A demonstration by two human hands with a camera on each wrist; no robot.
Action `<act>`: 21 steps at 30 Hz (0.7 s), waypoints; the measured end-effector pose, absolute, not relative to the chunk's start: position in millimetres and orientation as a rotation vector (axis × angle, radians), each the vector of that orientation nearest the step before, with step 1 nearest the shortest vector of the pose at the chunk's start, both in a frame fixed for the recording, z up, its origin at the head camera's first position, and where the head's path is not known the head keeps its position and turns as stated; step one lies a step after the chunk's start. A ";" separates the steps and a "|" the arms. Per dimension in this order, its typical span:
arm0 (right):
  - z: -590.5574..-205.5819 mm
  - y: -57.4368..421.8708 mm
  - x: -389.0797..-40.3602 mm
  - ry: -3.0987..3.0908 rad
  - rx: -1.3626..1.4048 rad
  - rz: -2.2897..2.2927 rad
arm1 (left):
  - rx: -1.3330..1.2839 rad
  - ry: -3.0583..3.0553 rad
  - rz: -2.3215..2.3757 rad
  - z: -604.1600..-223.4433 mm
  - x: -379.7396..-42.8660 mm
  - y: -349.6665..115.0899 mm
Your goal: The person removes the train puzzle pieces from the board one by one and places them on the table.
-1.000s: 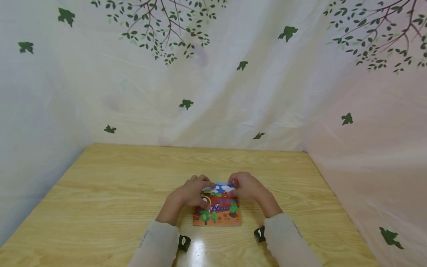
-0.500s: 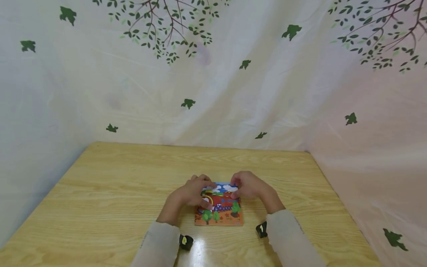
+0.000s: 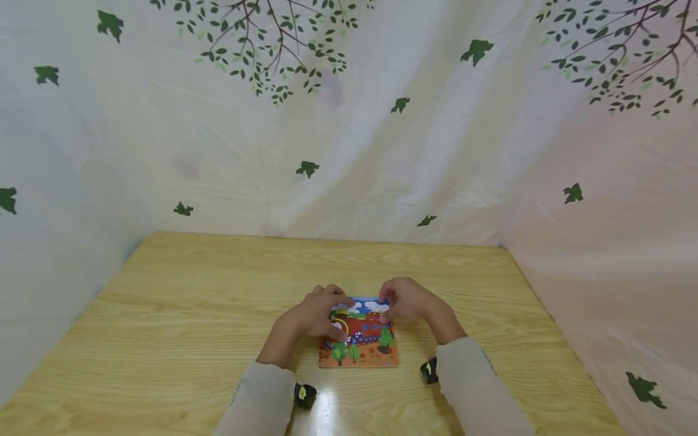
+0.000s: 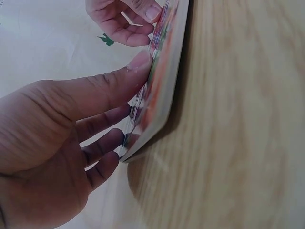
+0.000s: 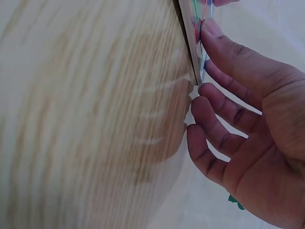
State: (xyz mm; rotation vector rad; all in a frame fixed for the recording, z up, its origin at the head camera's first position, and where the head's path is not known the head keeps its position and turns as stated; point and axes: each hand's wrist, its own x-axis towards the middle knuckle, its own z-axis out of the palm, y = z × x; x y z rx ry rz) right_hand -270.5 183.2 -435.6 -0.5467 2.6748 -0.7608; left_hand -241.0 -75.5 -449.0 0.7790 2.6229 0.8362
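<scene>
A thin square puzzle board (image 3: 360,357) with a glossy printed picture of a red vehicle, trees and clouds lies flat on the wooden table. My left hand (image 3: 313,313) rests across its upper left part, thumb on the picture and the other fingers spread toward the left and far edges. At the upper right corner, the thumb and forefinger of my right hand (image 3: 411,301) touch the picture. In the right wrist view the right hand's other fingers (image 5: 205,152) bend loosely beside the board's edge. The left wrist view shows the left thumb (image 4: 114,90) pressing the glossy top.
The wooden table (image 3: 191,327) spreads out around the board. A pale cloth backdrop (image 3: 245,139) printed with leaves and birds encloses it at the back and both sides. Black wrist straps (image 3: 305,395) show below the sleeves.
My right hand has shifted very slightly away and to the right along the upper corner. The left hand and the puzzle board hold nearly the same place.
</scene>
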 end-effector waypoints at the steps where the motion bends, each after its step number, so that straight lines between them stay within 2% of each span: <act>1: -435.2 183.2 -270.3 2.680 -0.542 -0.758 | 0.776 2.623 0.835 -449.0 -241.2 -75.6; 21: -435.2 178.9 -270.2 2.681 -0.516 -0.750 | 0.768 2.631 0.815 -451.2 -245.0 -76.6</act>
